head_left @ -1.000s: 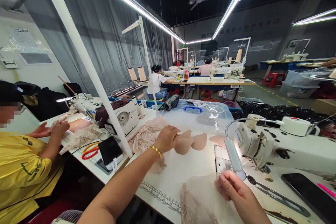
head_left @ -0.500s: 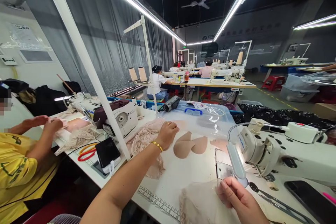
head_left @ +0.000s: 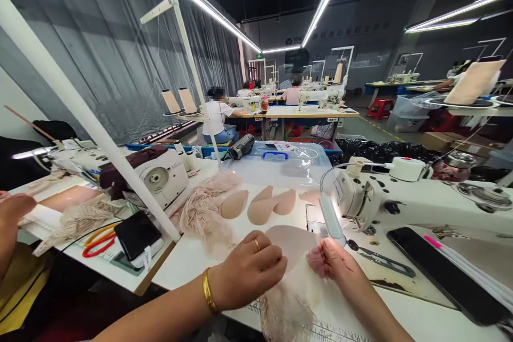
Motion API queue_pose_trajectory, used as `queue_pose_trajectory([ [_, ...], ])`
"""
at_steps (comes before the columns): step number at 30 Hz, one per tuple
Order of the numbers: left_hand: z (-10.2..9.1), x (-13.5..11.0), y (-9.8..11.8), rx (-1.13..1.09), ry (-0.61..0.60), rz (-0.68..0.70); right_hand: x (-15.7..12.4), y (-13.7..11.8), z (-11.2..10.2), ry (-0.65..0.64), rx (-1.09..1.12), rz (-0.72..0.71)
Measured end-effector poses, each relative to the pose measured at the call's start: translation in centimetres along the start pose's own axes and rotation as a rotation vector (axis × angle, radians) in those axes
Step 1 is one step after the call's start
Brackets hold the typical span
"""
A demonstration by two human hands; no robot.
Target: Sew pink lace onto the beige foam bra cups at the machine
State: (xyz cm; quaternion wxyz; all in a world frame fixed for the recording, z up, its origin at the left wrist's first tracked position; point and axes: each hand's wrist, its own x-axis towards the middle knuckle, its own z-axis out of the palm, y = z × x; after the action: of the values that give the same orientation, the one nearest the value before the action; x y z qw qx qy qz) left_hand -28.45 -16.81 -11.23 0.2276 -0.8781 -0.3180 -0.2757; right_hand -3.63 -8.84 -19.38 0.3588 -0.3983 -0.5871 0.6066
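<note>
My left hand (head_left: pixel 250 272), with a gold ring and bracelet, is closed at the near edge of a smooth beige bra cup pad (head_left: pixel 290 240). My right hand (head_left: pixel 334 259) pinches a sheer pale lace fabric (head_left: pixel 290 302) between thumb and fingers, close to the pad's right side. The fabric hangs below both hands over the table's front edge. Several more beige cup pads (head_left: pixel 234 204) lie flat on the white table (head_left: pixel 192 270) beyond my hands. A heap of pale lace (head_left: pixel 204 208) lies to their left.
A white sewing machine (head_left: pixel 401 197) with a small lamp (head_left: pixel 332 216) stands at right. Nearby lie thread snips (head_left: pixel 380 257) and a black phone (head_left: pixel 444 272). A white pole (head_left: pixel 100 128) slants at left, near another machine (head_left: pixel 160 176) and a co-worker's hand (head_left: pixel 16 208). A plastic bin (head_left: pixel 296 157) sits behind.
My left hand has come back from the cup pads toward my right hand, and a pad now shows between them. The fabric has lifted slightly with my right hand. The view has turned right.
</note>
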Motion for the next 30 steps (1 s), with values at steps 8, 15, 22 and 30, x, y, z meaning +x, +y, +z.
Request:
queue_pose_trajectory([
  [8,1.0,1.2,1.2,-0.200,-0.353,-0.024,-1.1,-0.8,-0.2,-0.020,-0.140,-0.095],
  [15,1.7,5.7,-1.9,-0.823,-0.477,-0.374,-3.8,-3.9,0.5,0.033,-0.453,-0.425],
  [22,1.4,6.8,-3.2,-0.524,-0.395,-0.289,-5.4,-6.8,0.2,0.363,-0.759,-1.147],
  [30,5.1,4.2,-0.9,-0.150,-0.460,0.200,-0.9,-2.0,-4.1,0.042,-0.958,-0.789],
])
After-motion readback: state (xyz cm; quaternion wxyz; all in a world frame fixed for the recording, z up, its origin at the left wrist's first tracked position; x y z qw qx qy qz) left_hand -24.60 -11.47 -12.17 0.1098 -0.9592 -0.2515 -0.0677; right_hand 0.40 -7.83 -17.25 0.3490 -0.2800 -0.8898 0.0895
